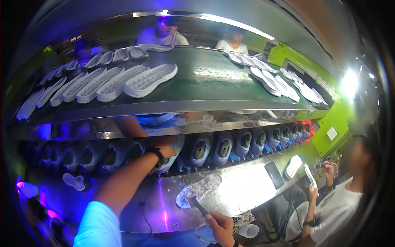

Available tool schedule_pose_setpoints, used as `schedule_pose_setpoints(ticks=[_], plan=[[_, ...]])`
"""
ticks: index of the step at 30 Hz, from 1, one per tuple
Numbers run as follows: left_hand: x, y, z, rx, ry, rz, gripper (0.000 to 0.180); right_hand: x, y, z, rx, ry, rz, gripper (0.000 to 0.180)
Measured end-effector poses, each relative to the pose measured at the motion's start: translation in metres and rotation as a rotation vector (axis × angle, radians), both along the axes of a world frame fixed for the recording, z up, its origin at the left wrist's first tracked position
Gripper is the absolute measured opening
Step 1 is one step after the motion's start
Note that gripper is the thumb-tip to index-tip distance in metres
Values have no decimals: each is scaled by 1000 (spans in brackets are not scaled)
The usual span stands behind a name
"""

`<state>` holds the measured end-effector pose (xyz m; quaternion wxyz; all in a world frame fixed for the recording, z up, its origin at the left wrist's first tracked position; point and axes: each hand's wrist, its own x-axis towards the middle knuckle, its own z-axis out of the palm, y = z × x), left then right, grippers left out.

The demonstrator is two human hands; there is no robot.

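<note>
My left arm reaches across the metal bench to the row of shoes, and my left hand (166,147) is closed on a pale shoe upper (174,155). Its fingertips are partly hidden. Near the bench's front edge my right hand (222,227) grips the dark handle of a brush (199,206). The brush's head touches a whitish, sole-shaped piece (201,188) covered with clumpy, stringy residue. More shoe uppers (200,150), bluish with dark openings, stand in line on both sides of my left hand.
A green conveyor belt (205,90) carries white soles (150,80) beyond the shoe row. On the bench lie a dark phone (275,175), a white sole (293,166) and a small pale piece (74,181). A co-worker (341,197) at right holds a sole; two people sit across.
</note>
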<state>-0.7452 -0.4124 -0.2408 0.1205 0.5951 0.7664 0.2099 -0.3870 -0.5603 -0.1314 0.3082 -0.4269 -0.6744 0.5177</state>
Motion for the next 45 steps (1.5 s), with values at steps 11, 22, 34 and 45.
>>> schedule_pose_setpoints(ticks=[11,22,34,45], plan=[[-88,-64,9,-236,-19,53,58,15,9,-26,-83,-113,-5,25],[-159,-176,9,-456,17,529,81,-8,-22,-5,-162,-48,-106,24],[-148,-309,59,330,-1401,613,34,12,-46,8,-202,-19,44,18],[32,-400,107,720,-954,481,74,-8,-65,22,-90,-133,266,20]])
